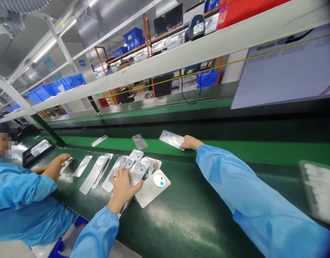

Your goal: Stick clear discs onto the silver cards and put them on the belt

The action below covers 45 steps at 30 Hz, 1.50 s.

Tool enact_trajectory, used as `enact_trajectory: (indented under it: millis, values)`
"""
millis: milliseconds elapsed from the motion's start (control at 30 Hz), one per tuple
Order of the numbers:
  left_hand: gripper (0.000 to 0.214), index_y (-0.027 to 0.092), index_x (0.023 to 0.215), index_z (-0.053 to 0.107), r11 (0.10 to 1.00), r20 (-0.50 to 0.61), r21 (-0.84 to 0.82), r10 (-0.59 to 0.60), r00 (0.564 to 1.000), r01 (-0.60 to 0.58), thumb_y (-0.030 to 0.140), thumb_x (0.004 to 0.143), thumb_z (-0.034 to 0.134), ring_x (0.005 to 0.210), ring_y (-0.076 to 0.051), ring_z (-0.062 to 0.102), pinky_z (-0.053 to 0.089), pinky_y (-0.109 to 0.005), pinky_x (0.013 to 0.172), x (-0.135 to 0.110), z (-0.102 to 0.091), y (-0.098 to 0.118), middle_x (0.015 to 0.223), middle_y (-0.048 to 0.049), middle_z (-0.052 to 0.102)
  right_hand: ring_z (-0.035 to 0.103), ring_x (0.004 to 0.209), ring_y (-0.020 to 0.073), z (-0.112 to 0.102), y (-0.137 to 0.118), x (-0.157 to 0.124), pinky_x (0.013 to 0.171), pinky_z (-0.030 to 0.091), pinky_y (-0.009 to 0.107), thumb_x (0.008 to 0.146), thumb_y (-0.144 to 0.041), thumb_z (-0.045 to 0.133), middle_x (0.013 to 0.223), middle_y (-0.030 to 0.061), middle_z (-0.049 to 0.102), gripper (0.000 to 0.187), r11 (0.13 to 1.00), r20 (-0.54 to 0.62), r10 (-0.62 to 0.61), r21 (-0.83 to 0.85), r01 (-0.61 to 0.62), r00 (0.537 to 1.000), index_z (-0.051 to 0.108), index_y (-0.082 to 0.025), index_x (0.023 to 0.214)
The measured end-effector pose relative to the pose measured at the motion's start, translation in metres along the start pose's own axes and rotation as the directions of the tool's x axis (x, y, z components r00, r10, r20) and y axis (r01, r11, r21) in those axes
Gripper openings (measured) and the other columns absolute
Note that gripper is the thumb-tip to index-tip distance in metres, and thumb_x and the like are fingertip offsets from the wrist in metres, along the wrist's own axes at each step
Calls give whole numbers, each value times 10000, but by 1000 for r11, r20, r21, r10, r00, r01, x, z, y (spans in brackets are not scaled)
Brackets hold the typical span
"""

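Observation:
My right hand (191, 142) reaches far over the green bench, its fingers closed on one end of a flat silvery metal plate (168, 137). A round area with a blue dot shows at that plate's other end. Over a loose pile of similar plates (139, 169) rests my left hand (123, 189), thumb and fingers spread and touching the top ones. One wider plate (153, 191) lies at the pile's right edge, with a white disc and blue dot. What lies under my left palm is hidden.
A co-worker in blue sleeves (22, 190) stands at the left, holding a small plate. Single plates (139, 141) lie on the bright green strip (224, 152). At the far right is a clear tray (319, 190) of white pieces. A white rail (165, 73) crosses above.

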<state>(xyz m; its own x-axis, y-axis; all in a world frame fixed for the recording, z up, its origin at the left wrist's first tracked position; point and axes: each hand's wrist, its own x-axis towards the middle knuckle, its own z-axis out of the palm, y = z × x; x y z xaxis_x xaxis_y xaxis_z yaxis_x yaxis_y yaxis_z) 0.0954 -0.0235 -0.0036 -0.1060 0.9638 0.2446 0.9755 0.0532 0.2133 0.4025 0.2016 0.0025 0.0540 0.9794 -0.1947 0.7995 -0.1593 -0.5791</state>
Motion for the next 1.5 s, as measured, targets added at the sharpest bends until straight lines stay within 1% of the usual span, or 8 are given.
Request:
enact_trajectory:
  millis: [300,400,500,600,767,1000,1300,1500]
  values:
    - [823,133,1517,410,900,-197,-421,33,980,-115,462,835,730,1537,-433,282,16,-722,1221,22,22,32,1610,-256,399,742,703,169,-16,54,-141,525,506,219,1077,-421,497,931,144,774,279,817,19,-110,572,80,994,571,-152,1066]
    - [811,189,1518,421,474,-37,-876,108,993,-84,434,825,764,1524,-359,368,218,-577,1262,4,30,81,1589,-196,464,746,666,199,24,70,-213,489,512,242,996,-654,526,876,129,768,485,656,46,-227,746,118,973,557,-173,1050]
    - [670,164,1355,577,-32,319,-941,256,912,338,411,780,816,1322,-365,612,492,-502,1097,-16,36,136,1407,-195,651,749,650,213,63,81,-271,475,504,245,942,-751,536,829,109,759,577,516,123,-343,853,78,931,565,-181,1029]
    - [418,125,1099,703,-184,529,-780,316,788,598,332,753,814,1109,-349,734,616,-404,867,-26,41,166,1272,-196,735,746,726,204,74,94,-305,550,539,260,1012,-692,463,884,106,759,537,627,151,-317,774,87,936,617,-179,1054]
    - [315,92,832,729,-29,641,-720,355,680,694,393,747,762,633,-248,752,556,-268,512,-36,57,162,890,-185,805,729,836,196,46,113,-320,705,596,290,1071,-537,456,1018,101,764,434,788,-179,-200,555,266,963,654,-198,1256]
    - [364,112,793,724,109,640,-734,443,628,671,461,738,811,574,-229,724,588,-301,561,-47,57,162,713,-100,761,726,900,188,42,96,-310,735,606,273,1066,-210,510,1070,96,732,230,785,-504,-388,258,564,772,692,-219,1205]
    - [374,142,669,610,184,503,-862,424,754,472,438,875,707,562,-106,519,415,-206,534,-54,60,163,608,9,597,697,692,148,63,92,-296,635,584,265,1047,-158,546,972,66,694,302,846,-578,-437,-3,534,689,703,-245,1291]
    - [291,146,811,736,192,580,-814,295,759,548,428,862,686,746,-194,620,492,-264,679,-59,61,157,746,-26,689,707,662,150,58,91,-294,609,587,273,1058,-245,555,938,70,735,253,890,-543,-365,36,455,757,785,-260,1159]
